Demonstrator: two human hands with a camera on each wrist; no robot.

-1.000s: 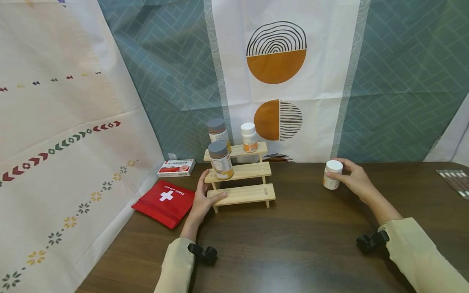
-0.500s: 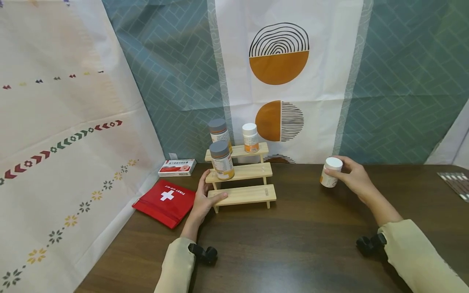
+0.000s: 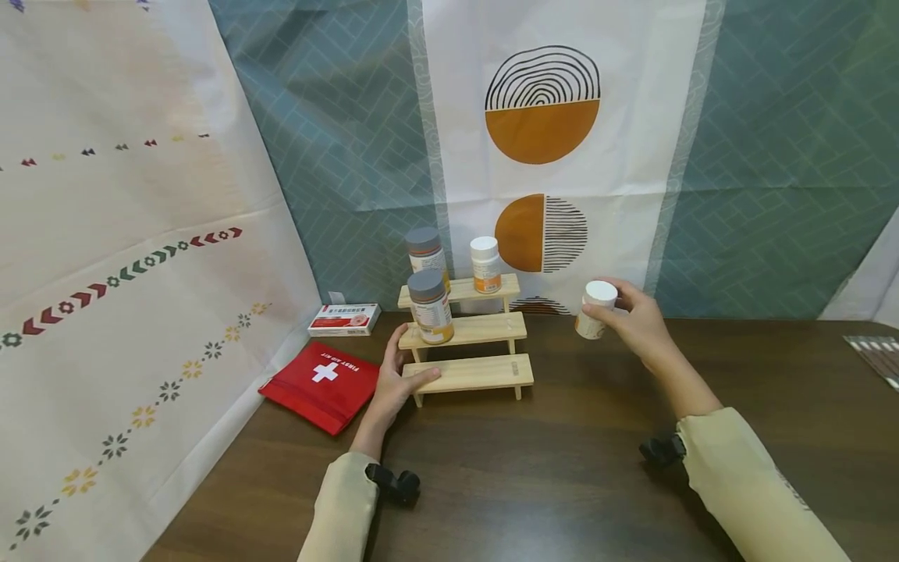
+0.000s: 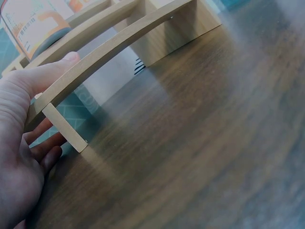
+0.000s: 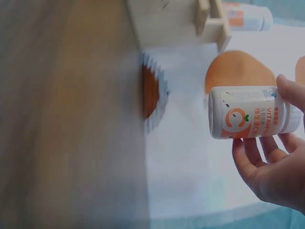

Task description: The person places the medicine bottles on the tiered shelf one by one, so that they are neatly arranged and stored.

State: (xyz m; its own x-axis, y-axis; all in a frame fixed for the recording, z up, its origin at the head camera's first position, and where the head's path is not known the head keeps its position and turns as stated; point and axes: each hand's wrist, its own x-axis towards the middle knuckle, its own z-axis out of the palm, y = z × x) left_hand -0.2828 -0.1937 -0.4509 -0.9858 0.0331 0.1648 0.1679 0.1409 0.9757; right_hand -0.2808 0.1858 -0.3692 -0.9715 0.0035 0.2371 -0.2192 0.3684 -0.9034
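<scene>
My left hand (image 3: 389, 382) grips the left end of a three-step wooden display stand (image 3: 477, 373), its thumb over the lowest plank. The left wrist view shows fingers curled beneath that plank (image 4: 109, 45). Right of the stand, my right hand (image 3: 641, 324) holds a small white vitamin C bottle (image 5: 248, 114) with a white cap, tilted and raised above the table. On the middle step stands a grey-capped bottle (image 3: 431, 316). Behind it, another grey-capped bottle (image 3: 424, 248) and a white-capped bottle (image 3: 486, 269) share the top step.
A red first aid kit pouch (image 3: 326, 394) lies left of the stand, with a white and red medicine box (image 3: 344, 320) behind it. At the far right edge lies a flat pack of white-tipped sticks (image 3: 878, 355). Patterned cloth (image 3: 772, 156) hangs behind the brown table (image 3: 534, 476).
My right hand has lifted the vitamin C bottle and carried it left, nearer the stand. The left hand keeps its grip on the stand; the head view has shifted slightly.
</scene>
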